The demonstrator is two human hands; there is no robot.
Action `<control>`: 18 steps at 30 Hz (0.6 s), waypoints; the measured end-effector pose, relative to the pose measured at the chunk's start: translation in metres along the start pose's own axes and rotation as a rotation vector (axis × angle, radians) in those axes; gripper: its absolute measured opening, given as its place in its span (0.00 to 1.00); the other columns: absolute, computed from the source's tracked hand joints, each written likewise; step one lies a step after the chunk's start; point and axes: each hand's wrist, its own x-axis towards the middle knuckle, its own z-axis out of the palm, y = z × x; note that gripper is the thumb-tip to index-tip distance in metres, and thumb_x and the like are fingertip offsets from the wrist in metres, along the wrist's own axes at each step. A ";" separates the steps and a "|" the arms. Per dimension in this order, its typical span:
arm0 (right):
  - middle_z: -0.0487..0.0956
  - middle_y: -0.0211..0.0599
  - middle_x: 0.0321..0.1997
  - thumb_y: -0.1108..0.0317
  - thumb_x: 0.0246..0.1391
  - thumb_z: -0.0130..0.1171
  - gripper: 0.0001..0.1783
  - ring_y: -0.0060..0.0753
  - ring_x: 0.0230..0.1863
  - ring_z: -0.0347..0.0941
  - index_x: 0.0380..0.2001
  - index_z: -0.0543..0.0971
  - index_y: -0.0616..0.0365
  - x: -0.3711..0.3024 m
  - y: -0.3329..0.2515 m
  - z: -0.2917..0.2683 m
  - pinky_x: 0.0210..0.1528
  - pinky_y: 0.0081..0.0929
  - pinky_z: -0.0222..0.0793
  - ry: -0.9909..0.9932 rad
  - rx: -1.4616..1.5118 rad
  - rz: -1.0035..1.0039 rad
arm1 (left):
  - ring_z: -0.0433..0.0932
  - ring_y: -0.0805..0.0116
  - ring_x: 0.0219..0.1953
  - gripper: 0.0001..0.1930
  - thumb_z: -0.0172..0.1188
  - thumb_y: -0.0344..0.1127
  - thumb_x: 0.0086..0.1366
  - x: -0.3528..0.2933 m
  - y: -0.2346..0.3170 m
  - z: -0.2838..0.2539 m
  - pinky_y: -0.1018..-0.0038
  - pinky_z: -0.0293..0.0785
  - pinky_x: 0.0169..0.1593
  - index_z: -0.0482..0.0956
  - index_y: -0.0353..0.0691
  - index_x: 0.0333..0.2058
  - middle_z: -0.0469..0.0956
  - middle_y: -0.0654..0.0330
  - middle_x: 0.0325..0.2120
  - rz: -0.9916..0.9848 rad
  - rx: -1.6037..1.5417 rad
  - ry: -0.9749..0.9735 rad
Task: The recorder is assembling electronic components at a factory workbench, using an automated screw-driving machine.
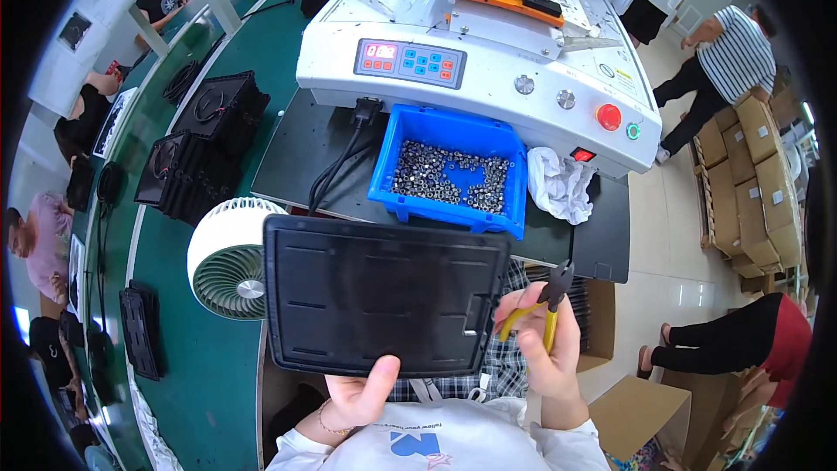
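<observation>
My left hand (364,392) grips a flat black rectangular plastic panel (375,292) by its lower edge, thumb on top and the other fingers hidden beneath. The panel is held up in front of my body, its ribbed face toward me. Just right of it, my right hand (549,353) is closed around a pair of pliers (554,301) with yellow handles, jaws pointing up. A small notch with a pale piece (472,331) shows near the panel's right edge, beside the pliers. Beyond the panel sits a blue bin (514,183) holding many small metal nuts.
A white machine (488,65) with a control panel and red button stands behind the bin, a black panel on its orange fixture. Crumpled white plastic (561,187) lies beside the bin. To the left are a white fan (235,253) and stacked black panels (222,109). Several people are around.
</observation>
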 end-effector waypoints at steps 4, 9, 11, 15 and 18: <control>0.65 0.34 0.37 0.83 0.47 0.58 0.20 0.22 0.39 0.67 0.41 0.63 0.60 -0.004 0.003 0.007 0.39 0.21 0.66 0.024 0.084 0.017 | 0.65 0.62 0.57 0.33 0.58 0.27 0.58 0.007 0.003 0.009 0.65 0.61 0.59 0.55 0.41 0.60 0.65 0.56 0.54 -0.042 0.010 -0.049; 0.67 0.33 0.37 0.82 0.48 0.58 0.19 0.23 0.36 0.68 0.41 0.63 0.61 -0.001 0.011 0.021 0.39 0.21 0.66 0.069 0.071 0.044 | 0.69 0.62 0.50 0.22 0.60 0.24 0.55 0.015 0.002 0.027 0.70 0.61 0.55 0.68 0.29 0.49 0.69 0.52 0.48 0.041 0.084 0.085; 0.70 0.40 0.37 0.77 0.49 0.59 0.20 0.27 0.35 0.70 0.42 0.62 0.61 0.004 0.008 0.018 0.42 0.26 0.66 -0.039 -0.155 -0.074 | 0.72 0.66 0.45 0.13 0.56 0.25 0.59 0.017 0.005 0.022 0.72 0.65 0.51 0.73 0.29 0.44 0.74 0.53 0.42 -0.043 0.188 0.092; 0.72 0.28 0.32 0.66 0.33 0.64 0.23 0.30 0.28 0.68 0.39 0.77 0.53 0.008 -0.009 0.005 0.41 0.32 0.66 -0.202 -1.226 -0.327 | 0.76 0.60 0.43 0.12 0.49 0.26 0.63 0.017 0.008 0.012 0.64 0.74 0.48 0.69 0.29 0.45 0.74 0.49 0.43 -0.109 0.094 0.141; 0.71 0.26 0.25 0.69 0.24 0.60 0.28 0.27 0.22 0.65 0.40 0.80 0.47 0.008 -0.009 0.009 0.23 0.24 0.58 -0.141 -1.392 -0.449 | 0.79 0.54 0.40 0.12 0.46 0.26 0.64 0.019 0.009 0.010 0.60 0.77 0.45 0.68 0.27 0.46 0.74 0.46 0.42 -0.152 0.171 0.137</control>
